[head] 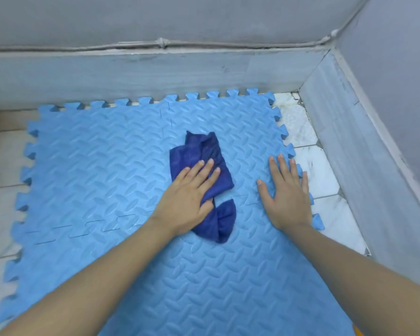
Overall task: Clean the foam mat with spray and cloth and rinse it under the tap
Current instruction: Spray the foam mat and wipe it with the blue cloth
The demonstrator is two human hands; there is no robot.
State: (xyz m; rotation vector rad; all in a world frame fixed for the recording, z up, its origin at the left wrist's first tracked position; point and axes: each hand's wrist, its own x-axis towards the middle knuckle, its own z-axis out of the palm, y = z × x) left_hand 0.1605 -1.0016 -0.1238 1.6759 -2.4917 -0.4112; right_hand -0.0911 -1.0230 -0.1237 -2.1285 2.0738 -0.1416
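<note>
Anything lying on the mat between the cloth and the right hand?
No. In the head view, only bare blue mat shows between the dark blue cloth and the right hand, which lies flat near the mat's right edge.

A light blue foam mat [121, 166] embossed with a leaf-like herringbone pattern is seen under a dark blue cloth [204, 151]; white marbled floor tiles [320, 170] and grey walls [155, 18] are shown.

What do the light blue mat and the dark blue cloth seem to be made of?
The mat looks like soft foam with a matte, embossed leaf-like pattern and jigsaw-toothed edges. The cloth under the left hand appears to be microfibre or similar soft textile: it folds limply and shows a fine fuzzy weave.
</note>
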